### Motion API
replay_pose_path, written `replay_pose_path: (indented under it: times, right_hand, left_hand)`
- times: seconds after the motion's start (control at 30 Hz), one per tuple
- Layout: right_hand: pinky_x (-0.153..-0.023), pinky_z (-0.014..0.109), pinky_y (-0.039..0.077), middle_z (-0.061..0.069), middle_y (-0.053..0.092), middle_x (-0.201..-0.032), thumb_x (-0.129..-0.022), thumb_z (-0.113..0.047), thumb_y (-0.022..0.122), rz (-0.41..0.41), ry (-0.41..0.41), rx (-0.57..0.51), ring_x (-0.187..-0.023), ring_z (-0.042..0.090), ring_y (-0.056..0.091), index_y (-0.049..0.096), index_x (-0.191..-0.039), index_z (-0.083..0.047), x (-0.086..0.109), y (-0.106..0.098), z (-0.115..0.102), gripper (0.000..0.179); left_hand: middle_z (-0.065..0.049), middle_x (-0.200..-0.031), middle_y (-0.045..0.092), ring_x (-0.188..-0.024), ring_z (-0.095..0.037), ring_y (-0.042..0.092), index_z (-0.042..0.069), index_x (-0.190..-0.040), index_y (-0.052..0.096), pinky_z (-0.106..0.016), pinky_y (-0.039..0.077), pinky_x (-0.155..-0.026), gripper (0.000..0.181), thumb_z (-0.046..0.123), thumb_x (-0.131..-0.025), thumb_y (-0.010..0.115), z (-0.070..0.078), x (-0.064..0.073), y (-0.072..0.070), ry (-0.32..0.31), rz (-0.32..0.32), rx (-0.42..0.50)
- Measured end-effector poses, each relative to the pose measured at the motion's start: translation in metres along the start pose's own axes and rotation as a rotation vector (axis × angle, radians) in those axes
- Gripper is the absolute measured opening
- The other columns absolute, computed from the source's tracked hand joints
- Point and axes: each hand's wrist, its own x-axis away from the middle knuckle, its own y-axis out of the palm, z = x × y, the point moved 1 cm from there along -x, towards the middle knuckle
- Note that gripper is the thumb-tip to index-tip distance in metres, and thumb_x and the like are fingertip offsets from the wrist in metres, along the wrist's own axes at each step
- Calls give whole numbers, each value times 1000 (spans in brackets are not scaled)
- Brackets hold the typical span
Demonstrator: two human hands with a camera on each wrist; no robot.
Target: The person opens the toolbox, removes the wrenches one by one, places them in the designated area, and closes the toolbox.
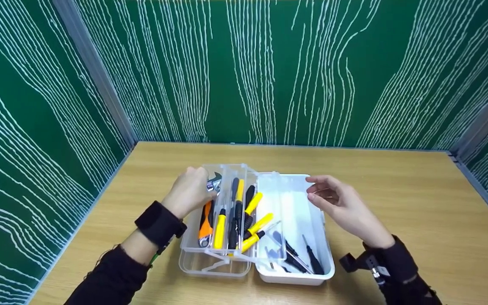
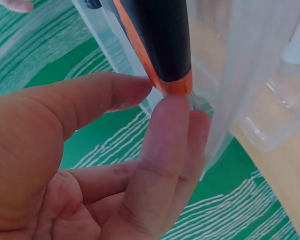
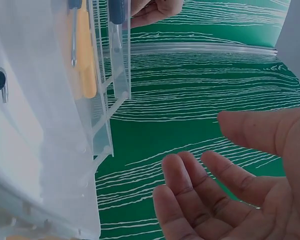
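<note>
Left hand (image 1: pixel 190 192), toolbox (image 1: pixel 292 278)'s 10 o'clock, likely pinching orange-black tool (image 2: pixel 160 45); next wants steadiness. Right hand (image 1: pixel 347 207), 3 o'clock: relaxed, empty.

On the table (image 1: pixel 422 186), we see the bin (image 1: pixel 292 203) to the right and a lower shell (image 1: pixel 216 273) to the left, with the tiered tray (image 1: pixel 194 248) raised above the shell and reaching over the bin's left side. In the tray's leftmost part we find the adjustable wrench (image 1: pixel 205 226), head at the back, handle toward the front, the left hand (image 1: pixel 189 190) on it near the head. Right of that handle lies one screwdriver (image 1: pixel 219 231); farther right, we see more screwdrivers (image 1: pixel 265 222). Hand tools (image 1: pixel 295 257) lie inside the bin's front end. The right hand (image 1: pixel 341 203) is near the bin's right rim; behind the table stands a panel (image 1: pixel 311 84).
</note>
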Motion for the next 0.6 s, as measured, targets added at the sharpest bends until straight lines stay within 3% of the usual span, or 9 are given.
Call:
replay_pose_path:
  times: [0.27, 0.43, 0.6]
  right_hand:
    - [-90, 19, 58, 11, 73, -119, -107, -19, 68, 9, -27, 5, -104, 14, 70, 63, -142, -6, -6, -1, -9, 38]
    - [-90, 18, 58, 11, 73, -120, -106, -18, 69, 18, -17, 1, -105, 14, 70, 62, -143, -6, -6, -2, -11, 40]
    - [-90, 19, 58, 10, 73, -119, -106, -18, 69, -2, -18, -8, -105, 17, 70, 62, -144, -6, -9, 2, -12, 40]
  left_hand:
    - [-14, -90, 69, -75, -24, 65, -5, -111, 74, -30, 59, -65, 30, 14, -91, 86, 6, -10, 3, 20, -7, -36]
    - [-13, -88, 68, -71, -23, 66, -5, -111, 75, -30, 60, -61, 27, 11, -92, 85, 9, -14, 5, 30, -31, -65]
    - [-10, -80, 62, -66, -22, 64, -4, -101, 74, -27, 56, -55, 21, 12, -92, 85, 7, -17, 3, 11, -49, -78]
